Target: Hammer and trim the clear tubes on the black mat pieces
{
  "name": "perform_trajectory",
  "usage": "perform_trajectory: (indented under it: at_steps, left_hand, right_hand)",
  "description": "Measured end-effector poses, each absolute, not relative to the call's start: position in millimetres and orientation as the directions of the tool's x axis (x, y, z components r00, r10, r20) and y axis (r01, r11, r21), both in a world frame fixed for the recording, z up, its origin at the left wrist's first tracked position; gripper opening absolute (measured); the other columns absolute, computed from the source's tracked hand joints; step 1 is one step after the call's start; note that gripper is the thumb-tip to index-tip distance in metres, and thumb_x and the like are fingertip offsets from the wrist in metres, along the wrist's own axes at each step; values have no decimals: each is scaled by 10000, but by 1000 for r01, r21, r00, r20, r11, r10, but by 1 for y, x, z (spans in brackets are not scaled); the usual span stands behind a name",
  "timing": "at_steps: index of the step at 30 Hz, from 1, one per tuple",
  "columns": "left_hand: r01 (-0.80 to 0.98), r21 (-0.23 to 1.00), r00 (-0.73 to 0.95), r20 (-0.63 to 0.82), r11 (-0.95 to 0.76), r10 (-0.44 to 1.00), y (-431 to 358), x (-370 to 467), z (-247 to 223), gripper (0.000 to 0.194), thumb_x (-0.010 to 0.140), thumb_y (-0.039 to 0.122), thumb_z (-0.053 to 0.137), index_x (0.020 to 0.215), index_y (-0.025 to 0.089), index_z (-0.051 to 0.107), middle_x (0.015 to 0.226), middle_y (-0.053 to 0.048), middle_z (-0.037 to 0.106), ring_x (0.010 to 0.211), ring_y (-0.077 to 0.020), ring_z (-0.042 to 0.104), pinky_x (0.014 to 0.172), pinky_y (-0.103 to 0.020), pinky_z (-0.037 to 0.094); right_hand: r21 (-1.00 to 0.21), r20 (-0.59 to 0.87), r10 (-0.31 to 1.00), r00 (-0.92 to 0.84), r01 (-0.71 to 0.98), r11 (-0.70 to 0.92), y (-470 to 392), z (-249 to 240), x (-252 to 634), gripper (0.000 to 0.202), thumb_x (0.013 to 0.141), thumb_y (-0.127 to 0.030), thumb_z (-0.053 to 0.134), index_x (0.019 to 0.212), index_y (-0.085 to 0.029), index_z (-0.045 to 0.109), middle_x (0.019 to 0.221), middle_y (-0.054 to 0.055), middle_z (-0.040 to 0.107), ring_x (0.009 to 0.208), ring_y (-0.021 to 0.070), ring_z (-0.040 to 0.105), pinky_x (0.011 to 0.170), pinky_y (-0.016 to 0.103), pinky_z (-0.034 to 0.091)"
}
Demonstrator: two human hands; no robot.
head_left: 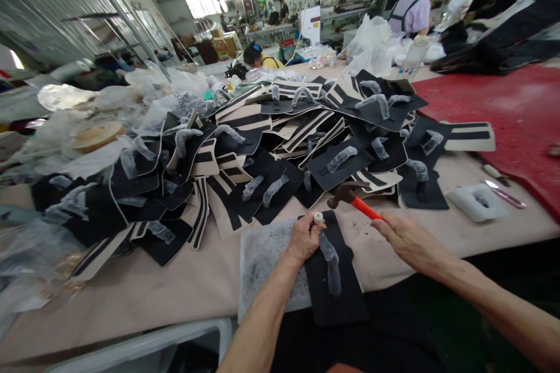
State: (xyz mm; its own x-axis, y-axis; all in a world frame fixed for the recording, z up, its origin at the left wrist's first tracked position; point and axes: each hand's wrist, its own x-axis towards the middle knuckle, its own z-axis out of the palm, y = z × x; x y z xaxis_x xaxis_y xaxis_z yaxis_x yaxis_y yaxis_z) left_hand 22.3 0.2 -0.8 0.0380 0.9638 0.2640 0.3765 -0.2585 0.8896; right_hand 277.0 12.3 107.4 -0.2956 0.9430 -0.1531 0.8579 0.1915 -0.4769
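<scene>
My right hand (pixel 396 233) is closed round the orange handle of a hammer (pixel 366 207), its dark head raised just above and right of my left hand. My left hand (pixel 305 239) is closed on a small upright tool with a round white top (pixel 318 218); its lower part is hidden by my fingers. Below them lies a black panel (pixel 345 303) with a plastic-wrapped strap (pixel 331 262) along its middle. The panel rests partly on a worn, pitted pale board (pixel 266 262) and reaches over the table's front edge.
A heap of black panels (pixel 280 186) with wrapped handles spreads across the table. At right are a small white container (pixel 476 203), a pink-handled tool (pixel 505 193) and a red sheet (pixel 494 105). Plastic bags (pixel 175 99) lie at left; a bin (pixel 149 349) stands below. Other people work behind.
</scene>
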Motion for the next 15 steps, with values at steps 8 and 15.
perform_trajectory:
  at_steps: [8, 15]
  left_hand:
    - [386, 889, 27, 256, -246, 966, 0, 22, -1, 140, 892, 196, 553, 1017, 207, 615, 919, -39, 735, 853, -186, 699, 795, -286, 524]
    - [413, 882, 25, 238, -227, 971, 0, 21, 2, 113, 894, 221, 543, 944, 202, 642, 859, -31, 714, 778, -178, 674, 727, -274, 507]
  right_hand:
    - [-460, 102, 943, -317, 825, 327, 3, 120, 263, 407, 996, -540, 271, 780, -242, 444, 540, 2, 532, 462, 166, 486, 516, 306, 239]
    - [-373, -38, 888, -458, 831, 413, 4, 122, 257, 386, 1019, -495, 285, 872, -222, 516, 654, 36, 628, 536, 177, 541, 533, 320, 206]
